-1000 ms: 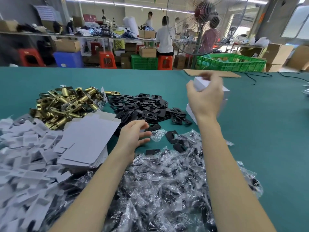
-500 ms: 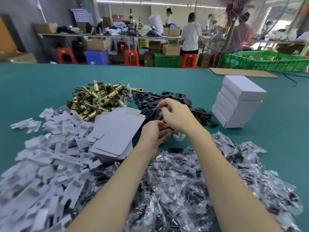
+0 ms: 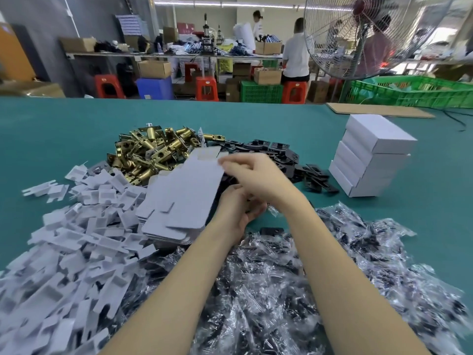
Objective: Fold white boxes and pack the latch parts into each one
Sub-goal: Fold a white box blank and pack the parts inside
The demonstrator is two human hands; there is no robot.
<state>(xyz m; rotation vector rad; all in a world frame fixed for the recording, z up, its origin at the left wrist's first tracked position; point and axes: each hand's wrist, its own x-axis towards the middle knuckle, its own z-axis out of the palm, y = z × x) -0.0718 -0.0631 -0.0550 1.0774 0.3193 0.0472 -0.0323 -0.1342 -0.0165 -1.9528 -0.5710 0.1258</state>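
My right hand [image 3: 258, 175] pinches the top right edge of a flat white box blank [image 3: 189, 185] and tilts it up off the stack of blanks [image 3: 169, 233]. Just below it, my left hand [image 3: 236, 208] rests beside the blank's right edge with its fingers loosely extended; its thumb is hidden. Behind the blank lies a heap of brass latches [image 3: 151, 155], with black strike plates [image 3: 284, 155] to its right. At the right stands a stack of folded white boxes [image 3: 371, 160].
White plastic inserts [image 3: 64, 252] are piled at the left and clear bagged parts [image 3: 320, 278] fill the front. The green table [image 3: 51, 129] carries a cardboard sheet [image 3: 378, 111] at the back right. Beyond it are a green crate [image 3: 409, 93] and a fan [image 3: 371, 34].
My right hand left the folded box on the stack at right and came back to the middle. It now lifts the top blank, and my left hand has risen beside it.
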